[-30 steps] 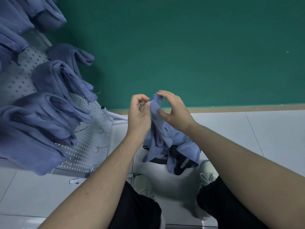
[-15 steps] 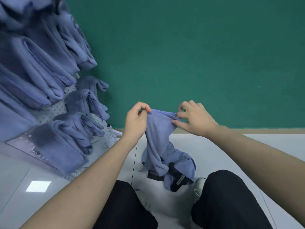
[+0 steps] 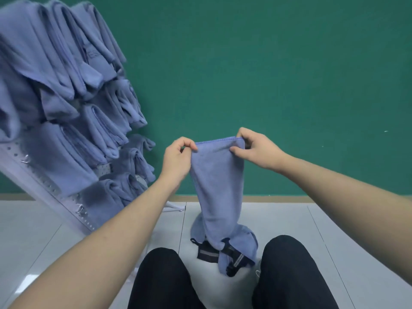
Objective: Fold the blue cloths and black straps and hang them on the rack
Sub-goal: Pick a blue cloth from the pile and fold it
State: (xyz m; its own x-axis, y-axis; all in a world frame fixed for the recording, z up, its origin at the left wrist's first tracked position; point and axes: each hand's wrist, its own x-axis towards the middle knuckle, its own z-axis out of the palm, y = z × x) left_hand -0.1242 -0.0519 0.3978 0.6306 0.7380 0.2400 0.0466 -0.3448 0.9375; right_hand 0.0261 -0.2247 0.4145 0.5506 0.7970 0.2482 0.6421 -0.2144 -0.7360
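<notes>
Both hands, left hand [image 3: 176,159] and right hand [image 3: 256,150], pinch blue cloth [image 3: 219,186].

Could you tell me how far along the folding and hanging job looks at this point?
Many folded blue cloths already hang on the white pegboard rack. In hand: the left hand and right hand pinch the top corners of a blue cloth, unfolded. Left: the black straps lie on the floor under its bunched lower end.

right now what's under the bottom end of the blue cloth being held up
Black straps with grey stripes lie on the floor, partly covered by the blue cloth. How many straps, or what else lies beneath its bunched end, is hidden.
</notes>
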